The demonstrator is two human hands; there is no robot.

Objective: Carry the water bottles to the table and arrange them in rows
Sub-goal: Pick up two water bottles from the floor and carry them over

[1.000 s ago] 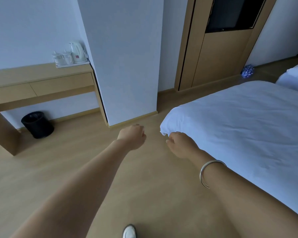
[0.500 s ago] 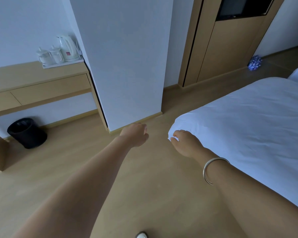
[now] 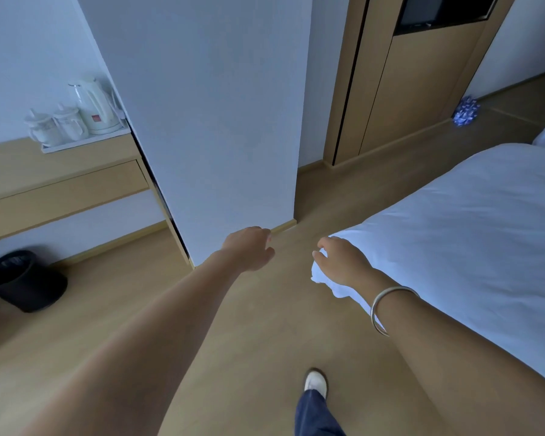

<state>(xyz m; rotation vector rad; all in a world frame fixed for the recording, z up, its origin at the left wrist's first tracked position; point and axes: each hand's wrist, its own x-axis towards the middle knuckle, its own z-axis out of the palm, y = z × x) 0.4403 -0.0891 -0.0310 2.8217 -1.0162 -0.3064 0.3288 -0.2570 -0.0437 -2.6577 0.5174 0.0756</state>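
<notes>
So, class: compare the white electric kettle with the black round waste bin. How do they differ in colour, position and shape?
The white electric kettle is pale; the black round waste bin is dark. The kettle stands on a white tray on the wooden desk; the bin sits on the floor beneath the desk. The kettle has a handle and a closed lid; the bin is open-topped with no handle showing. Both stand upright.

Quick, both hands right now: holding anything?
Left hand: loosely curled, holding nothing.
Right hand: loosely curled, holding nothing, in front of the bed corner.
</notes>
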